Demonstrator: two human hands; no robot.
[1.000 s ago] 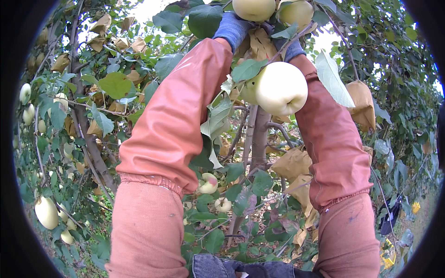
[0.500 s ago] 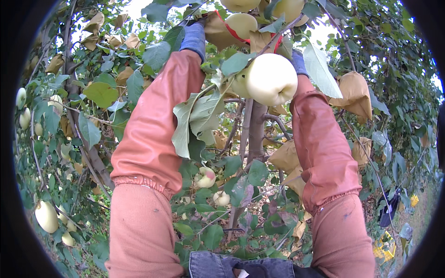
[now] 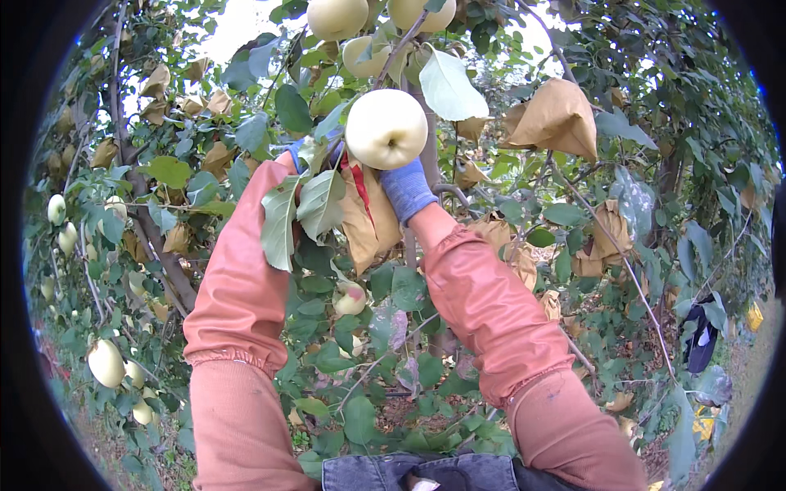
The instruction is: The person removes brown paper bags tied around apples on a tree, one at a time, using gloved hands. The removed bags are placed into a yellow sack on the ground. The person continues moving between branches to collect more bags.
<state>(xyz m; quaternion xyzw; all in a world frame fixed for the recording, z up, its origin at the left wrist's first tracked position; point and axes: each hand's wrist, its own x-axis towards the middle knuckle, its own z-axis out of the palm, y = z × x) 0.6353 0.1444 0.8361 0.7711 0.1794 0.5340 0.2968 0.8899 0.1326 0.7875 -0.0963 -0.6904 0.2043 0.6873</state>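
Both my arms, in salmon sleeve covers and blue gloves, reach up into an apple tree. A pale yellow apple point(image 3: 386, 128) hangs on its branch right above my right hand point(image 3: 407, 190), whose fingers are hidden behind the fruit. My left hand point(image 3: 295, 152) is mostly covered by green leaves. A crumpled brown paper bag point(image 3: 370, 221) with a red inner strip hangs between the two hands, its top up at my left glove. More pale apples point(image 3: 337, 16) hang higher on the same branch.
Brown paper bags point(image 3: 557, 119) still sit on fruit at the right and far left. Bare apples point(image 3: 106, 362) hang low on the left, and a small one point(image 3: 350, 299) between my arms. The trunk point(image 3: 164, 254) and thin branches cross the view; dark cloth point(image 3: 702, 335) hangs at the right.
My hands and the apple have come down and toward the middle of the view. The brown bag, up beside my left hand before, now hangs below the apple between my wrists.
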